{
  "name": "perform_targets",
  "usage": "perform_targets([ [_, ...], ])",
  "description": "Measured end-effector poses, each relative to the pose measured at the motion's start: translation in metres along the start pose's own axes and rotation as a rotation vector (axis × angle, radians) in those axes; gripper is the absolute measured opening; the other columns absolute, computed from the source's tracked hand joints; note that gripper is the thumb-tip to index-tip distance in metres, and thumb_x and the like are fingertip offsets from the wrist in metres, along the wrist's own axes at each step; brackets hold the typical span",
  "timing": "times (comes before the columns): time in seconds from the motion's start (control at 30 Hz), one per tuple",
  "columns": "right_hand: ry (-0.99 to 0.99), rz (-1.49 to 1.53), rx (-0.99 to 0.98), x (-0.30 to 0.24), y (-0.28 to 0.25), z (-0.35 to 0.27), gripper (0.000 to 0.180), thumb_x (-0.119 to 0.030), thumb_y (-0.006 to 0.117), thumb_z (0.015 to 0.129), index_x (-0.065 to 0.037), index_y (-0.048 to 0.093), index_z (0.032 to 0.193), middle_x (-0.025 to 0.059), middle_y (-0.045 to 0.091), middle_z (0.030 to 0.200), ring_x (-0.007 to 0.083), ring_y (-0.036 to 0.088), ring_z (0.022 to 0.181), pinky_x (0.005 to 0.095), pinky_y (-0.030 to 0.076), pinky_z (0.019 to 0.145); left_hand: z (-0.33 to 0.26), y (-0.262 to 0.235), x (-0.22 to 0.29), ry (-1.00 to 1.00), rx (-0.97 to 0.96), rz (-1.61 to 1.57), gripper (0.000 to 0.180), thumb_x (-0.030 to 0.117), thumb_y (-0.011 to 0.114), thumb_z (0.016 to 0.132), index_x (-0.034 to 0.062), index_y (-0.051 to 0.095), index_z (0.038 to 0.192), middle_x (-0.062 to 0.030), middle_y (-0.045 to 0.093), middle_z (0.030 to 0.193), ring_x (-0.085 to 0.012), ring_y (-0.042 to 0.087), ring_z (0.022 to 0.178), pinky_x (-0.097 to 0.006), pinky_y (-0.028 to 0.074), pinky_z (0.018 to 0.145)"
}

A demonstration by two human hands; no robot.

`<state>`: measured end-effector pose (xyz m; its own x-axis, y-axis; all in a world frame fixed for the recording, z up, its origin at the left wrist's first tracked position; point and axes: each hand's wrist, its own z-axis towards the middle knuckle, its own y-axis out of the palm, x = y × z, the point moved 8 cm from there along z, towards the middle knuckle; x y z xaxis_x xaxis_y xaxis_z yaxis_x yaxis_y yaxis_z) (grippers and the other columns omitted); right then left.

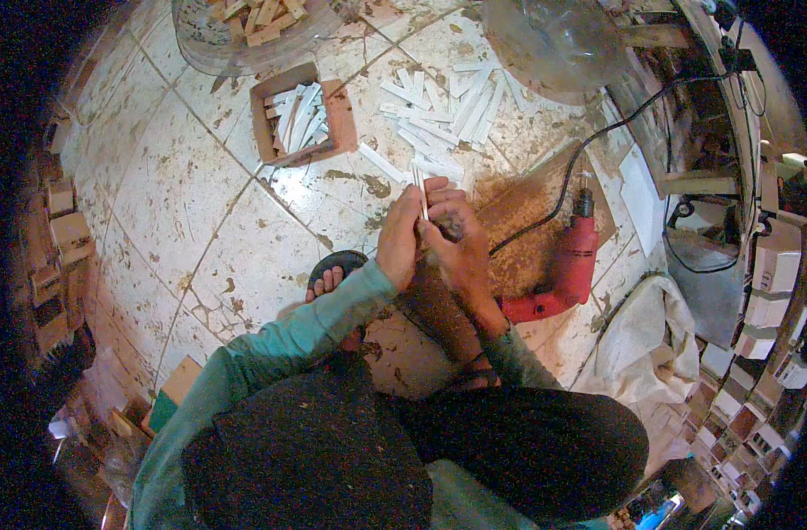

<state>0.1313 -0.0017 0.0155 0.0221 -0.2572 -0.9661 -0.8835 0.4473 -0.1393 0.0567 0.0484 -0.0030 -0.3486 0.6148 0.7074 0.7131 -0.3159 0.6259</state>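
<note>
Head view — white strip [420,196] upright between both hands' grip — left hand [400,240], right hand [454,237].

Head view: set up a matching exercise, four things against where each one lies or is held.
Things:
1. red power drill
2. thin white strip
3. small cardboard box of white strips
4. loose pile of white strips

Places:
A. on the tiled floor, upper left of the hands
B. pinched between the left hand and the right hand
C. on the floor beyond the hands
D. on the floor to the person's right

Pairs: 1-D, 2-B, 3-A, 4-C
</note>
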Motion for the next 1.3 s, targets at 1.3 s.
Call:
perform_targets([
  [1.3,-0.472,-0.905,-0.068,-0.015,0.058,0.053,0.017,-0.016,0.067,0.08,-0.002,0.063,0.089,0.0107,0.06,0.08,0.0264,0.06,0.076,0.0376,0.049,0.066,-0.016,-0.13,0.036,-0.027,0.342,-0.12,0.034,0.006,0.056,0.092,-0.0057,0.048,0.123,-0.0191,0.061,0.113,-0.0293,0.063,0.105,-0.035,0.056,0.086],
])
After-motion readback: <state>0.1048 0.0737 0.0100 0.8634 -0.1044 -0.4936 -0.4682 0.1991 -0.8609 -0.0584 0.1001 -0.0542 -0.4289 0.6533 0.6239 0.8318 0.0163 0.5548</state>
